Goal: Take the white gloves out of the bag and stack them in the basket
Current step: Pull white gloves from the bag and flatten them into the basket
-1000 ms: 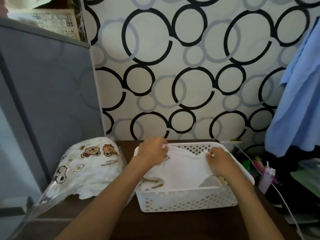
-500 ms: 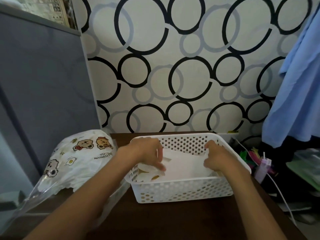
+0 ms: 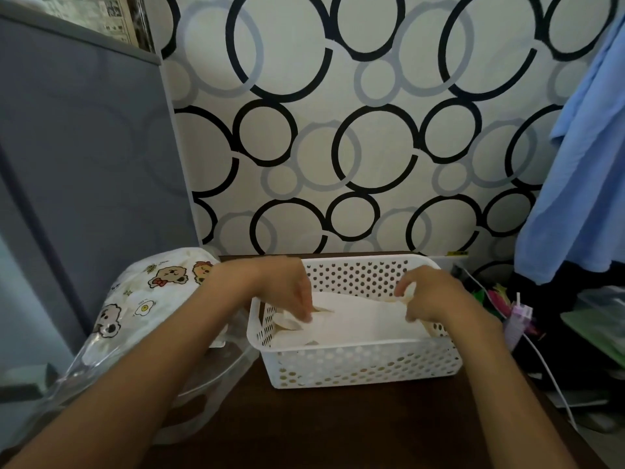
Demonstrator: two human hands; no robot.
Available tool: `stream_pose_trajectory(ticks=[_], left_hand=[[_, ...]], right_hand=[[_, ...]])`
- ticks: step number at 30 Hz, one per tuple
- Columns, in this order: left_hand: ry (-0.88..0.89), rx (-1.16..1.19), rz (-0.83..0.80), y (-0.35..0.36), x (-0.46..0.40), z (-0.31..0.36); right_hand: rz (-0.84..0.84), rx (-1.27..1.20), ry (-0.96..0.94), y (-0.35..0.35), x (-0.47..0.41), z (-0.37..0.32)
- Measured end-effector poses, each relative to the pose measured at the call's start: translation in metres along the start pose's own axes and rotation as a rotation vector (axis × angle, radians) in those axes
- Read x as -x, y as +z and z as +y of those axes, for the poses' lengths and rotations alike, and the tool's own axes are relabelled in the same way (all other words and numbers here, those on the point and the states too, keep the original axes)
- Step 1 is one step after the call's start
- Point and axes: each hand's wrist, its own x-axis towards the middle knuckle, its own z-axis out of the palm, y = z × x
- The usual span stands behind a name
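Left hand [image 3: 287, 292] and right hand [image 3: 429, 296] each pinch an end of a white glove [image 3: 358, 319] inside the basket [image 3: 365, 367] at the counter [image 3: 338, 428] back edge.

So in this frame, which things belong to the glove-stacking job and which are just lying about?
Part of the job:
- white gloves, in the basket, pinched by both hands
- white perforated basket
- clear printed bag, left of the basket
- left hand
- right hand

Lying about:
- blue cloth, hanging at right
- white cable
- newspaper, top left

Dark wooden table [image 3: 338, 428] bears basket [image 3: 365, 367]; bag [image 3: 142, 306] beside.
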Motion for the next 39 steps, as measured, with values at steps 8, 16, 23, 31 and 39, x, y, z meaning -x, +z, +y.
stream_pose_trajectory(ticks=[8, 16, 23, 31, 39], left_hand=[[-0.051, -0.141, -0.116, 0.046, -0.037, 0.010], [-0.061, 0.177, 0.271, 0.001, 0.058, -0.004], [-0.369, 0.243, 0.242, 0.008, 0.169, -0.078], [-0.314, 0.424, 0.467, 0.037, 0.150, -0.114], [-0.135, 0.474, 0.880, 0.029, 0.157, -0.099]], right_hand=[[-0.505, 0.107, -0.136, 0.010, 0.002, -0.003], [-0.163, -0.013, -0.271, -0.001, 0.008, -0.011], [0.003, -0.156, -0.686, 0.003, 0.078, -0.096], [-0.016, 0.064, -0.728, 0.073, 0.123, -0.161], [0.272, 0.047, -0.559, 0.105, 0.105, -0.190]])
